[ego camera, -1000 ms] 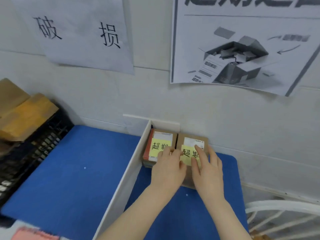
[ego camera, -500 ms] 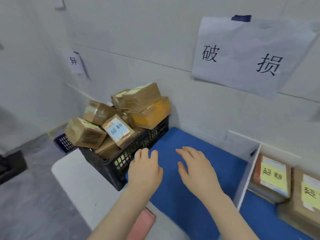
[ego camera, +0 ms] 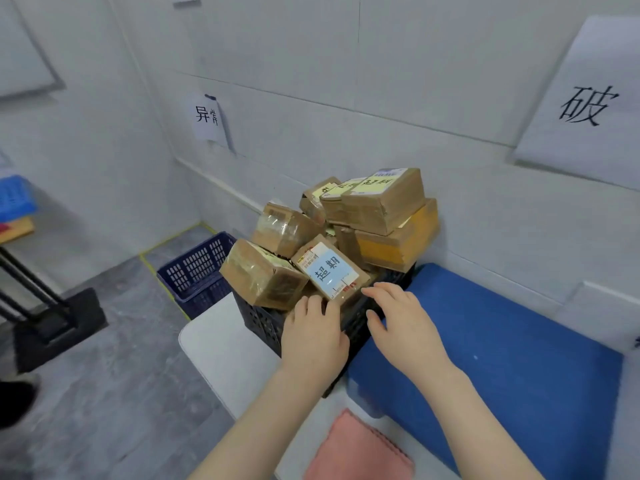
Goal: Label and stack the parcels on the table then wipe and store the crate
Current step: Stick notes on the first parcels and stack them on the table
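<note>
table [ego camera: 214, 348] near edge: pink cloth [ego camera: 356, 448] lying unused | left hand [ego camera: 313, 336], right hand [ego camera: 405, 327]: fingers straight, apart, gripping nothing, at the blue-labelled parcel [ego camera: 329, 271]'s lower edge | black crate [ego camera: 263, 323] at table's left end, heaped with parcels [ego camera: 381, 202] | judged: mid-unloading; wipe, storage pending

Parcel sorting room: crate [ego camera: 263, 323] heaped with taped parcels [ego camera: 382, 202], handwritten category signs [ego camera: 206, 116] on walls.
</note>
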Action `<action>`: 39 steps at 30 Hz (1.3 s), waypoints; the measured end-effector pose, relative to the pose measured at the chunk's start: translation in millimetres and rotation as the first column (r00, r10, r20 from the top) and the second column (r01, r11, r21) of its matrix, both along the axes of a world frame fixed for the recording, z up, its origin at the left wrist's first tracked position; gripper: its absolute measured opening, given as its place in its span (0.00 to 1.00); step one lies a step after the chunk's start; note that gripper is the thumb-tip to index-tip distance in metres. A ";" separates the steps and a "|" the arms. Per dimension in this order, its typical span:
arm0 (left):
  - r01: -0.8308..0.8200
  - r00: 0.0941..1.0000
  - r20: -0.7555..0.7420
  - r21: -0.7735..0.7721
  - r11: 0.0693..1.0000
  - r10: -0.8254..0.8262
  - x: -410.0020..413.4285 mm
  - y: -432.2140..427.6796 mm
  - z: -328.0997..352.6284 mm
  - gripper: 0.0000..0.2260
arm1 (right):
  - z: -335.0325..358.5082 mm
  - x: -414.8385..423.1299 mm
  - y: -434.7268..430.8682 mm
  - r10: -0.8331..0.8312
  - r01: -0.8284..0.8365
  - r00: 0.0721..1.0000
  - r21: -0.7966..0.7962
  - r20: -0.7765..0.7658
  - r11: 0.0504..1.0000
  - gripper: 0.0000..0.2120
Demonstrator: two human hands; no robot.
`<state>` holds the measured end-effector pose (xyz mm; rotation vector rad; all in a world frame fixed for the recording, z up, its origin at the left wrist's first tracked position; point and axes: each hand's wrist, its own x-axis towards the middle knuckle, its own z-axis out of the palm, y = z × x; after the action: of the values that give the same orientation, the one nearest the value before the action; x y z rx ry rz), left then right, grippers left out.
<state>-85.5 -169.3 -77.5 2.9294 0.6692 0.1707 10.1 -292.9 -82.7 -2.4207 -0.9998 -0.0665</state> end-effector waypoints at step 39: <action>-0.253 0.889 0.259 -0.411 0.876 0.378 -15.6 128.7 -34.6 0.24 | -33.6 21.8 174.8 0.255 -0.110 0.860 0.327 -0.442 0.938 0.11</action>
<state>-101.1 -40.6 -112.1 2.3371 1.0006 0.5025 31.9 -118.2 -116.3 -1.9203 -0.9059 0.4099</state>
